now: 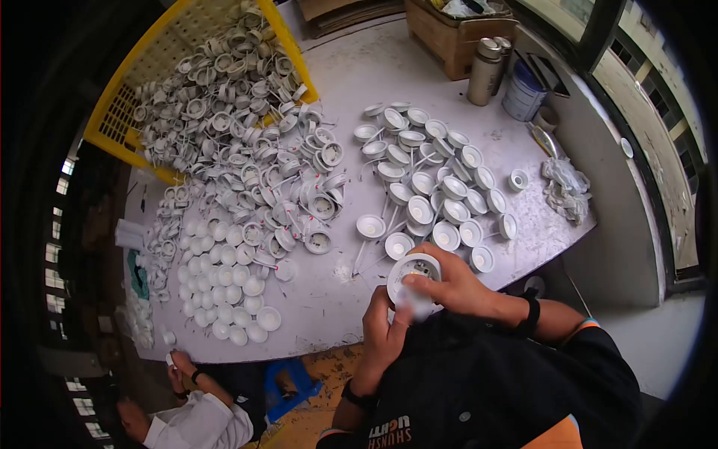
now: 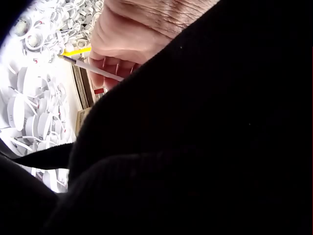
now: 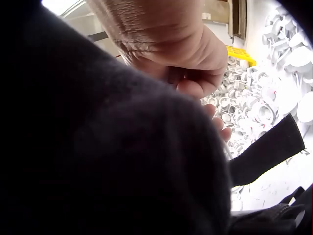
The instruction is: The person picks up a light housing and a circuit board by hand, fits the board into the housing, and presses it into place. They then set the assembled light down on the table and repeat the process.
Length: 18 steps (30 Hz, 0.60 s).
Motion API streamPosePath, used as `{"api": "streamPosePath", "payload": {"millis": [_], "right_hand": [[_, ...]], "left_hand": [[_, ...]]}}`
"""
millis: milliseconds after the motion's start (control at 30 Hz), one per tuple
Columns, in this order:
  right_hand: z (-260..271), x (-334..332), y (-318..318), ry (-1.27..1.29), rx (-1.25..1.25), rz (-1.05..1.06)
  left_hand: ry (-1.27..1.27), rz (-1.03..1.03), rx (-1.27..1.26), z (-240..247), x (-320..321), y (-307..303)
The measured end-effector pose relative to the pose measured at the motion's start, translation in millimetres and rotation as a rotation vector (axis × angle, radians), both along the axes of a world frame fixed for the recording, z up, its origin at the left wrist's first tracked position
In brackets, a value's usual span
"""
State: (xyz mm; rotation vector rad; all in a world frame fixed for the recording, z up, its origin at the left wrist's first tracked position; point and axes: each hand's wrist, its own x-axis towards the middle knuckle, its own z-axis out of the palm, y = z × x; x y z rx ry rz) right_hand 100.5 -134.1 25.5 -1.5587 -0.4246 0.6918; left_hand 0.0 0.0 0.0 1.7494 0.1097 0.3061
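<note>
Close to the chest, both hands grip a white round lamp housing point(image 1: 416, 266) with small electronic parts showing inside its rim. My right hand point(image 1: 465, 288) holds it from the right, the thumb laid over the opening. From the lower left my left hand point(image 1: 383, 337) grips it, thumb beside a blurred white patch below the rim. In the left wrist view, a white cable point(image 2: 98, 71) with a bared tip runs under the left hand point(image 2: 142, 29). Dark cloth hides much of both wrist views; curled fingers of the right hand point(image 3: 171, 44) show in the right one.
Assembled white lamps point(image 1: 434, 187) with cables stand grouped ahead. A yellow crate point(image 1: 116, 112) spills open lamp housings point(image 1: 224, 120) leftward, beside white round covers point(image 1: 224, 284). Bottles point(image 1: 485, 71) and a tin point(image 1: 523, 93) stand back right. Another person's hand point(image 1: 179, 365) is at the lower left.
</note>
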Motion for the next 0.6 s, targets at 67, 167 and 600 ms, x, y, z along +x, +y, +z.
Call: {"api": "streamPosePath", "payload": {"millis": [67,167,600], "right_hand": [[0,6,0,0.157,-0.061,0.076],[14,14,-4,0.365,-0.069,0.198],[-27,21,-18,0.184,0.011,0.155]], "left_hand": [[0.064,-0.023,-0.042,0,-1,2],[0.123,-0.041,-0.096,-2,-2,2],[0.419,-0.114,-0.102,20,25,-2]]}}
